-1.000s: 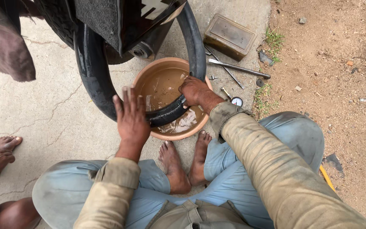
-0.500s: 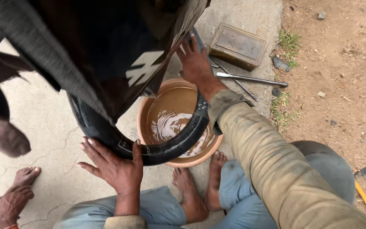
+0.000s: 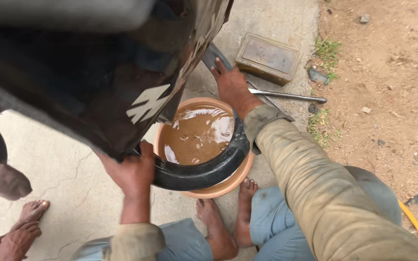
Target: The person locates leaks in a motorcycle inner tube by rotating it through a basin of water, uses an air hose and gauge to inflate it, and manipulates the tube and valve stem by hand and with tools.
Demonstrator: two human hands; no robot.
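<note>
Inner tube: one black rubber tube is being held in an arc across the near side of the basin, its lower curve lying over the rim and dipping toward the water; the far end is being hidden behind the dark vehicle body.
Basin: one round terracotta-coloured bowl is sitting on the concrete, just in front of the person's bare feet.
Basin contents: muddy brown water is being held in it, filling it to well below the rim, with ripples and bright reflections showing on the surface.
Left hand: it is being closed around the tube at the basin's left edge, fingers wrapped over the rubber.
Right hand: it is being pressed on the tube at the far side of the basin, fingers spread fairly wide; whether the rubber is being gripped underneath cannot be told.
Metal box: one flat rectangular tin is lying shut beyond the basin, so its contents cannot be told.
Metal rod: one long rod is lying on the ground between the tin and the right wrist.
Vehicle body: one glossy dark panel is filling the upper left.
Feet counted: two of the person's own by the basin, and one of another person's at lower left, with a hand resting beside it.
</note>
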